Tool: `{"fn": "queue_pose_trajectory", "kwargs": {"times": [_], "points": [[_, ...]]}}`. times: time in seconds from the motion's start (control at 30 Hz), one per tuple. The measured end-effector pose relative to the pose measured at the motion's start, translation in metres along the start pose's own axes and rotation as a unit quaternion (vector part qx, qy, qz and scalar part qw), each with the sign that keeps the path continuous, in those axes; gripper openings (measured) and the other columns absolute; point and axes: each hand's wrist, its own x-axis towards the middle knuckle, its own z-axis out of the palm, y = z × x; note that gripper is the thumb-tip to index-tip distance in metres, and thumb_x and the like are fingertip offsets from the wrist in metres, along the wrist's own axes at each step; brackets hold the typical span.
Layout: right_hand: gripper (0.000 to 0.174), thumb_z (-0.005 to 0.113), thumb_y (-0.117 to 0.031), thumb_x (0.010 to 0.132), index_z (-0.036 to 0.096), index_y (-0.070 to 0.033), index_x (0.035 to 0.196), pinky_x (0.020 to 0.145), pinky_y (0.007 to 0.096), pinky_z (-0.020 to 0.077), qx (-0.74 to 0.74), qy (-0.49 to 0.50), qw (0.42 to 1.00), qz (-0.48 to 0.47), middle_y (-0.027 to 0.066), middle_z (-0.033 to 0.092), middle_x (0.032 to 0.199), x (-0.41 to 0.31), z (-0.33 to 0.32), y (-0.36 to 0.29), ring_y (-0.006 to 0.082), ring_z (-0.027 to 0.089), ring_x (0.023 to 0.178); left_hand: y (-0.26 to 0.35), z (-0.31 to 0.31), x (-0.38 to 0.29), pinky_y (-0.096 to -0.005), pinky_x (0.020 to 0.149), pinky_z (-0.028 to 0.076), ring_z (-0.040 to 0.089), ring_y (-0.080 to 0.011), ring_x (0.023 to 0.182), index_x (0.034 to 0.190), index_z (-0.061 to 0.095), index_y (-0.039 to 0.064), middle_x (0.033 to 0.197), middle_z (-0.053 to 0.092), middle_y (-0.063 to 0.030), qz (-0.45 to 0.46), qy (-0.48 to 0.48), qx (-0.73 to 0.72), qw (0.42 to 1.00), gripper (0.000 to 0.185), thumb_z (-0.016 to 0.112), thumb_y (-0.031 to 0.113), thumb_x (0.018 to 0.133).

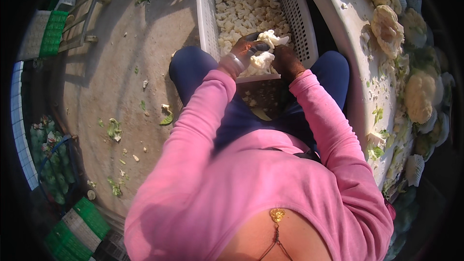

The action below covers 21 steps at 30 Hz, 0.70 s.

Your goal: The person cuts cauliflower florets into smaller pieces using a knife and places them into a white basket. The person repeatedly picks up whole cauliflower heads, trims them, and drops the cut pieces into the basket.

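Note:
My left hand (pixel 243 53), in a stained glove with dark fingers, grips a cauliflower piece (pixel 270 38) over the near end of a white plastic crate (pixel 304 25). Pressed close to the right side of that piece is my right hand (pixel 288 64), also gloved. Its fingers are in shadow, and I cannot tell what they hold. Another white floret (pixel 262 60) shows just below, between both hands. Many cut cauliflower florets (pixel 250 12) cover the bottom of the crate, which stands between my knees.
At right, a white table (pixel 357 79) bears whole cauliflowers (pixel 420 96), foam net sleeves (pixel 415 169) and leaf scraps. Leaf trimmings (pixel 114 129) litter the concrete floor (pixel 145 90). Green and white crates (pixel 54 32), a metal frame (pixel 87 18) and netted produce (pixel 54 166) stand at left.

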Motion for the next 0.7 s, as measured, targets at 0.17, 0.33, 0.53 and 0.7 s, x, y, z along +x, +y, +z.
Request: {"fn": "queue_pose_trajectory", "kwargs": {"times": [0.17, 0.33, 0.53, 0.7], "points": [[0.029, 0.061, -0.025, 0.083, 0.061, 0.000, 0.097, 0.037, 0.0283, 0.0412, 0.328, -0.113, 0.920, 0.183, 0.0075, 0.057, 0.061, -0.001, -0.056, -0.011, 0.0131, 0.048, 0.041, 0.003, -0.014, -0.006, -0.0322, 0.082, 0.052, 0.061, -0.0180, 0.095, 0.119, 0.053, 0.001, 0.108, 0.062, -0.0090, -0.006, 0.058, -0.174, 0.983, 0.035, 0.059, 0.000, 0.084], [0.022, 0.053, -0.020, 0.089, 0.059, 0.001, 0.090, 0.056, 0.0373, 0.0483, 0.195, -0.019, 0.979, 0.064, 0.0137, 0.058, 0.066, -0.022, -0.066, -0.011, 0.0222, 0.060, 0.060, -0.022, -0.034, 0.003, -0.0301, 0.087, 0.050, 0.060, -0.0180, 0.100, 0.118, 0.053, 0.003, 0.109, 0.062, -0.0086, 0.081, 0.059, 0.162, 0.982, 0.054, 0.075, 0.002, 0.069], [0.016, 0.053, -0.012, 0.084, 0.062, 0.001, 0.086, 0.068, 0.0443, 0.0487, -0.065, -0.015, 0.988, -0.142, 0.0228, 0.062, 0.081, -0.014, -0.043, 0.004, 0.0397, 0.061, 0.078, -0.037, -0.043, 0.001, -0.0275, 0.090, 0.047, 0.058, -0.0139, 0.099, 0.119, 0.054, 0.003, 0.109, 0.062, -0.0047, -0.040, -0.016, -0.043, 0.998, 0.055, 0.077, 0.022, 0.072], [0.017, 0.055, -0.013, 0.079, 0.062, 0.001, 0.084, 0.063, 0.0402, 0.0507, -0.025, -0.074, 0.994, -0.072, 0.0192, 0.062, 0.072, 0.007, -0.036, -0.004, 0.0315, 0.064, 0.069, -0.022, -0.033, -0.001, -0.0234, 0.091, 0.041, 0.056, -0.0120, 0.101, 0.132, 0.041, -0.004, 0.112, 0.062, -0.0067, -0.040, -0.063, -0.193, 0.978, 0.071, 0.056, 0.048, 0.087]]}}
